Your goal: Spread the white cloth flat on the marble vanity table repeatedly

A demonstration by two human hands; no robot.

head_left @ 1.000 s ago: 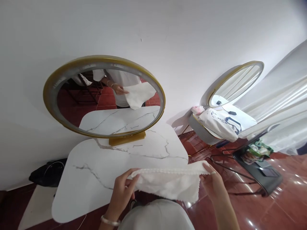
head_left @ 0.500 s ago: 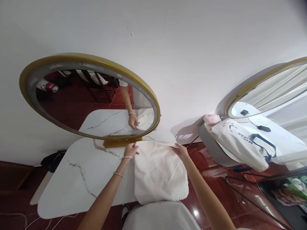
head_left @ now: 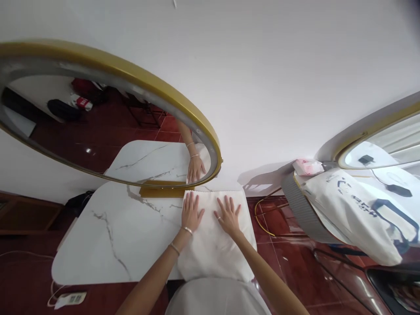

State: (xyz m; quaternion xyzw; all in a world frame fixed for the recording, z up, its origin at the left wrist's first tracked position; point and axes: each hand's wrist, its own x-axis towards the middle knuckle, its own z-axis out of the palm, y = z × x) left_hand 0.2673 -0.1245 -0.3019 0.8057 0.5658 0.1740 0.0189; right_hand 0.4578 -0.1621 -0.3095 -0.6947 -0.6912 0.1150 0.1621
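Observation:
A white cloth [head_left: 213, 245] with a scalloped edge lies spread over the right end of the white marbled table [head_left: 138, 245]. My left hand [head_left: 190, 212] rests flat on the cloth's far left part, fingers spread and palm down. To its right, my right hand [head_left: 229, 216] also presses flat on the cloth, its fingers apart and a ring on one of them. Neither hand grips anything. The near edge of the cloth reaches the table's front, by the pale grey surface [head_left: 218, 297] closest to me.
A round gold-framed mirror [head_left: 193, 105] stands at the table's back on a gold base [head_left: 167, 192]. Right of it, a second table holds a white canvas bag [head_left: 351, 210] and a tissue pack [head_left: 307, 167]. A power strip [head_left: 70, 299] lies on the red floor [head_left: 275, 258].
Both hands let go of the cloth's far edge and now lie flat on it, closer together. The cloth looks smoother along its far side. My view has shifted.

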